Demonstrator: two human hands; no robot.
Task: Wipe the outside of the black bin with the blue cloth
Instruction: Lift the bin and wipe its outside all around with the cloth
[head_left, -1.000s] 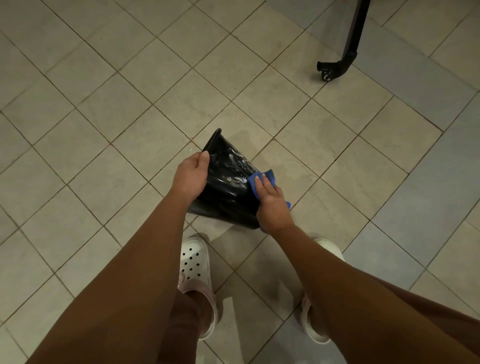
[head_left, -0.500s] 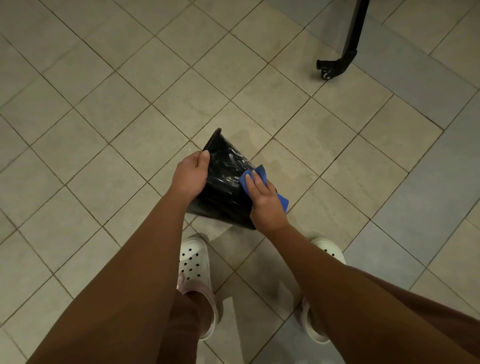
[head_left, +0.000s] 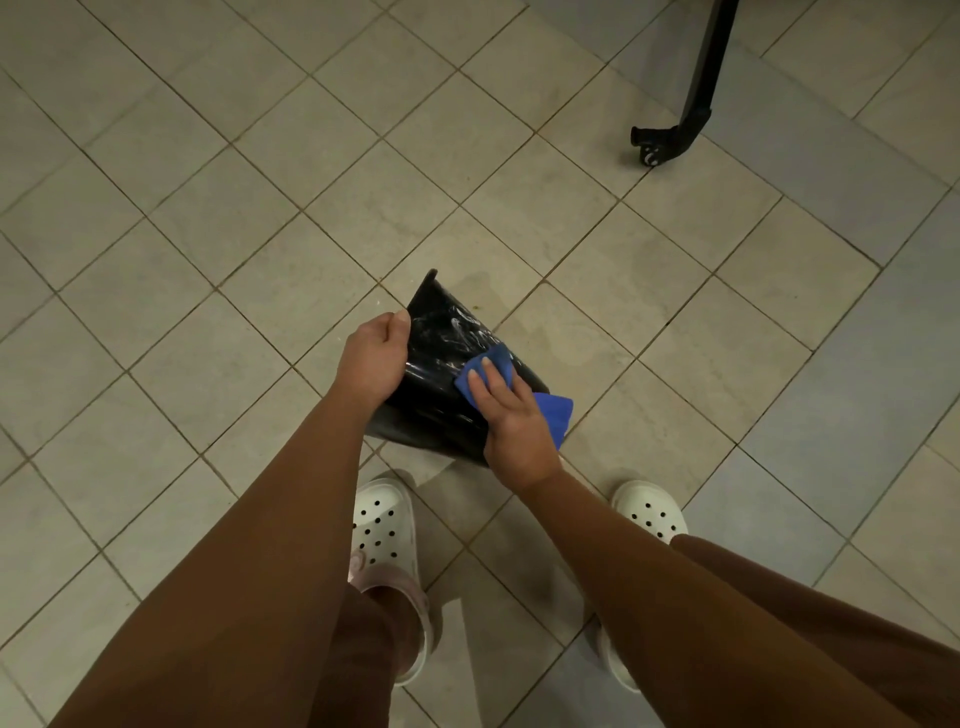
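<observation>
A single head-worn view looks steeply down at the pale square-tiled floor (head_left: 208, 260). Both forearms (head_left: 291, 519) enter from the bottom edge. The glossy black plastic bin (head_left: 441, 410) sits close, near centre, with the white perforated clogs (head_left: 384, 525) below it. Tile lines seem to bow slightly at the edges, probably from the wide lens.

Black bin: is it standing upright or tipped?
Tipped. The black bin lies slanted, its side wall facing up; the left hand grips its edge and the right hand presses the blue cloth on that wall.
</observation>
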